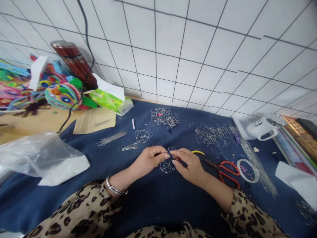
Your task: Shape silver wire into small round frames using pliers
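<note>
Near the middle of the dark blue cloth, my left hand [153, 159] pinches a small round frame of bent silver wire [167, 167] by its upper part. Tiny pink beads dot the frame, and a thin wire loop rises above the fingertips. My right hand [188, 164] is curled close against the right side of the frame, its thumb and forefinger tips facing my left fingers. Whatever lies inside its curled fingers is hidden. A yellow handle [198, 152] shows just behind my right hand; the rest of that tool is covered.
Red-handled scissors [229, 170] and a round dish of pink beads [248, 171] lie to the right, near long straight wires [260, 168]. Tangled wire [213, 135] and a wire ball [162, 116] sit farther back. At left are a plastic bag [42, 153] and tissue pack [111, 99].
</note>
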The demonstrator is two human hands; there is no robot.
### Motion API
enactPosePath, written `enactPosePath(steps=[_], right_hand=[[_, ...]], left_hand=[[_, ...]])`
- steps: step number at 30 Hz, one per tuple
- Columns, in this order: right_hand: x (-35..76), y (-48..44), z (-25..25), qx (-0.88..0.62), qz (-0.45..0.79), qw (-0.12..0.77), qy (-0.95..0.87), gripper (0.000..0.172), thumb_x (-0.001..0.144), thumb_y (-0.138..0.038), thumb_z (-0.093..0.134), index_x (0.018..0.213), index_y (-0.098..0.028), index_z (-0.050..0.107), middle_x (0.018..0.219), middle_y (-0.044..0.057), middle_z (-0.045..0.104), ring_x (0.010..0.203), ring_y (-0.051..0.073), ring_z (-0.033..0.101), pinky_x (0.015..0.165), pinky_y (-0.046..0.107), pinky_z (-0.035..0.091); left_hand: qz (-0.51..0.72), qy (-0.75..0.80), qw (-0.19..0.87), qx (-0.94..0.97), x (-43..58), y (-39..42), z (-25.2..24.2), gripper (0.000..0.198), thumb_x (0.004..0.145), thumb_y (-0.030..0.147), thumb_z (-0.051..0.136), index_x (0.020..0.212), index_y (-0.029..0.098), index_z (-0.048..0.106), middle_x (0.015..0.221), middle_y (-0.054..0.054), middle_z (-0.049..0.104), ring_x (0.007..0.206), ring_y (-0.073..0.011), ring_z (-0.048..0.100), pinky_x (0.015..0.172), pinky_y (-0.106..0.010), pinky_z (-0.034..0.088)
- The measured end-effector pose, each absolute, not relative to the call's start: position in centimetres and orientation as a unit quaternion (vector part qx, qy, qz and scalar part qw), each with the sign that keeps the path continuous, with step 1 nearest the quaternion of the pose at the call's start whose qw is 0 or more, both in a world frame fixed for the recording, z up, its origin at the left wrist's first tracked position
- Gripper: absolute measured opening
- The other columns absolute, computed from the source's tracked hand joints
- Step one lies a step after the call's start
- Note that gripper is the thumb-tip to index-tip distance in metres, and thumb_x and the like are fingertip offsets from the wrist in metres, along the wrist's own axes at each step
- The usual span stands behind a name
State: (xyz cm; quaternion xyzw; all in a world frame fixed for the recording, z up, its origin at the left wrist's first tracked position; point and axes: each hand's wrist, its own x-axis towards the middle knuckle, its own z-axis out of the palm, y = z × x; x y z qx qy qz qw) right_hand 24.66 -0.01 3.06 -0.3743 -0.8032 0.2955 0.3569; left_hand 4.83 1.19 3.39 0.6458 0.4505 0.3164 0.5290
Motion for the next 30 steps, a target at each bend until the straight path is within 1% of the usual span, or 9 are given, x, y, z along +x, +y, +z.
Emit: enactPosePath(steps=[2, 4, 8, 12, 16, 18, 22, 27, 30], right_hand=[[24.6, 0.1, 2.7, -0.383, 0.279, 0.367, -0.8, 0.033, 0.083, -0.017, 0.048, 0.113, -0.026, 0.056, 0.088, 0.004, 0.058, 0.082, 0.015, 0.055, 0.079, 0.032, 0.047], [24.6, 0.2, 2.5, -0.385, 0.267, 0.376, -0.8, 0.032, 0.083, -0.016, 0.047, 0.113, -0.025, 0.056, 0.087, 0.004, 0.058, 0.083, 0.015, 0.055, 0.078, 0.032, 0.047], [24.7, 0.4, 2.4, -0.381, 0.244, 0.389, -0.802, 0.03, 0.083, -0.014, 0.047, 0.11, -0.022, 0.056, 0.086, 0.004, 0.059, 0.082, 0.014, 0.055, 0.077, 0.03, 0.047], [24.7, 0.4, 2.6, -0.389, 0.25, 0.389, -0.797, 0.028, 0.082, -0.013, 0.048, 0.108, -0.02, 0.058, 0.084, 0.004, 0.058, 0.081, 0.013, 0.055, 0.077, 0.028, 0.046], [24.6, 0.4, 3.0, -0.417, 0.291, 0.384, -0.771, 0.024, 0.081, -0.014, 0.05, 0.102, -0.021, 0.06, 0.08, 0.002, 0.058, 0.077, 0.013, 0.054, 0.075, 0.028, 0.046], [24.5, 0.4, 3.2, -0.433, 0.312, 0.376, -0.757, 0.022, 0.081, -0.014, 0.051, 0.099, -0.021, 0.061, 0.08, 0.001, 0.058, 0.074, 0.012, 0.054, 0.072, 0.027, 0.046], [24.5, 0.5, 3.4, -0.447, 0.34, 0.365, -0.743, 0.021, 0.08, -0.015, 0.052, 0.097, -0.021, 0.062, 0.08, 0.001, 0.058, 0.074, 0.012, 0.054, 0.072, 0.027, 0.045], [24.6, 0.5, 3.0, -0.45, 0.379, 0.371, -0.719, 0.022, 0.08, -0.016, 0.053, 0.101, -0.021, 0.059, 0.083, 0.001, 0.058, 0.076, 0.012, 0.054, 0.074, 0.026, 0.045], [24.6, 0.3, 2.7, -0.454, 0.413, 0.372, -0.696, 0.024, 0.081, -0.018, 0.053, 0.104, -0.022, 0.057, 0.085, 0.001, 0.059, 0.077, 0.012, 0.055, 0.074, 0.026, 0.046]], left_hand=[[0.305, 0.43, 0.573, 0.627, 4.7, 1.3, 3.3, 0.019, 0.08, 0.032, 0.057, 0.079, 0.014, 0.061, 0.059, 0.004, 0.05, 0.051, -0.0073, 0.045, 0.051, -0.019, 0.038], [0.298, 0.411, 0.607, 0.611, 4.6, 1.4, 3.1, 0.016, 0.079, 0.029, 0.058, 0.085, 0.014, 0.061, 0.067, 0.002, 0.054, 0.055, -0.008, 0.049, 0.055, -0.021, 0.042], [0.313, 0.392, 0.626, 0.597, 4.5, 1.6, 2.6, 0.016, 0.079, 0.023, 0.059, 0.092, 0.014, 0.058, 0.077, 0.0, 0.057, 0.061, -0.0091, 0.053, 0.062, -0.024, 0.046], [0.339, 0.408, 0.577, 0.621, 4.7, 1.6, 2.0, 0.022, 0.08, 0.02, 0.057, 0.1, 0.016, 0.052, 0.076, 0.001, 0.057, 0.062, -0.0095, 0.055, 0.062, -0.024, 0.046], [0.356, 0.424, 0.524, 0.647, 4.7, 1.5, 1.9, 0.026, 0.081, 0.02, 0.056, 0.106, 0.018, 0.051, 0.076, 0.001, 0.057, 0.064, -0.0104, 0.056, 0.064, -0.025, 0.047], [0.35, 0.429, 0.503, 0.665, 4.7, 1.5, 2.1, 0.025, 0.081, 0.021, 0.056, 0.105, 0.018, 0.054, 0.078, -0.001, 0.059, 0.066, -0.0113, 0.056, 0.066, -0.026, 0.047], [0.326, 0.434, 0.465, 0.699, 4.6, 1.5, 2.7, 0.015, 0.082, 0.021, 0.055, 0.092, 0.016, 0.065, 0.081, -0.004, 0.061, 0.07, -0.0128, 0.057, 0.069, -0.027, 0.047], [0.325, 0.44, 0.53, 0.648, 4.6, 1.6, 2.7, 0.017, 0.08, 0.023, 0.058, 0.093, 0.015, 0.064, 0.082, -0.004, 0.061, 0.066, -0.012, 0.057, 0.065, -0.026, 0.048], [0.324, 0.441, 0.544, 0.636, 4.6, 1.7, 2.7, 0.017, 0.08, 0.024, 0.058, 0.092, 0.014, 0.064, 0.08, -0.003, 0.061, 0.066, -0.0117, 0.057, 0.065, -0.025, 0.048]])
